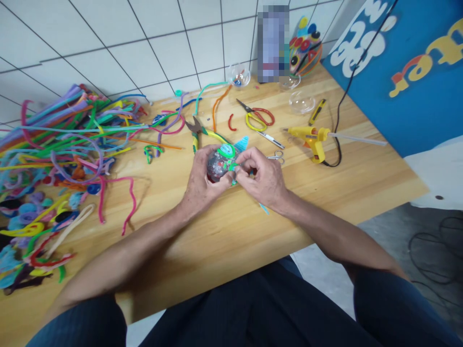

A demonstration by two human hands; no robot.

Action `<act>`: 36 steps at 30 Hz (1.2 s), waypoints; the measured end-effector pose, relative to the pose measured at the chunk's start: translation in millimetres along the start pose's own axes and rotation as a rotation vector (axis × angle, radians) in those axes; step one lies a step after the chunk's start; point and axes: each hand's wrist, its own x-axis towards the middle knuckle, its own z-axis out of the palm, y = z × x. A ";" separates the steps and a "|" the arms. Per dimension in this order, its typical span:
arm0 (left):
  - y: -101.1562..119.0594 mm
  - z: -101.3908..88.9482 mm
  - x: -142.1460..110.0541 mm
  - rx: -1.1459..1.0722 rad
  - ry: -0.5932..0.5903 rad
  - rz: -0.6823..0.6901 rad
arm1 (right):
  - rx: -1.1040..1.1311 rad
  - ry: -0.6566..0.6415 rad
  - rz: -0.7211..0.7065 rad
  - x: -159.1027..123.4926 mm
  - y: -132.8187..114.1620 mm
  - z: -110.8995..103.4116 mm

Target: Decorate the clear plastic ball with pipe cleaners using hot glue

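Note:
A clear plastic ball [216, 166] with coloured bits inside is held over the middle of the table. Green pipe cleaner [227, 151] is looped on its top, and a blue fin-like piece [241, 143] sticks up behind. My left hand [202, 178] wraps round the ball's left side, thumb along the front. My right hand [262, 176] pinches a small green pipe cleaner piece [233, 166] against the ball's right side. The ball's underside is hidden by my fingers. A light blue strip [264, 208] shows below my right wrist.
Pipe cleaners [72, 120] are heaped at the left. Pliers [195, 127], scissors [258, 118], a pen-like knife [271, 140], small scissors [278, 155] and a yellow glue gun [313, 140] with a cord lie beyond my hands. Clear half-shells [302, 102] and a yellow cutter [317, 112] stand farther back.

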 end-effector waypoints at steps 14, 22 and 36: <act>3.0 1.1 -0.9 -0.018 0.002 -0.017 | 0.015 -0.028 0.010 -0.2 -0.5 -1.7; 5.3 -4.2 2.9 -0.046 -0.024 -0.055 | 0.024 -0.033 -0.002 0.1 -0.6 -1.8; 4.2 -9.6 11.8 -0.062 -0.068 -0.065 | 0.058 -0.051 -0.031 -2.9 -0.4 1.1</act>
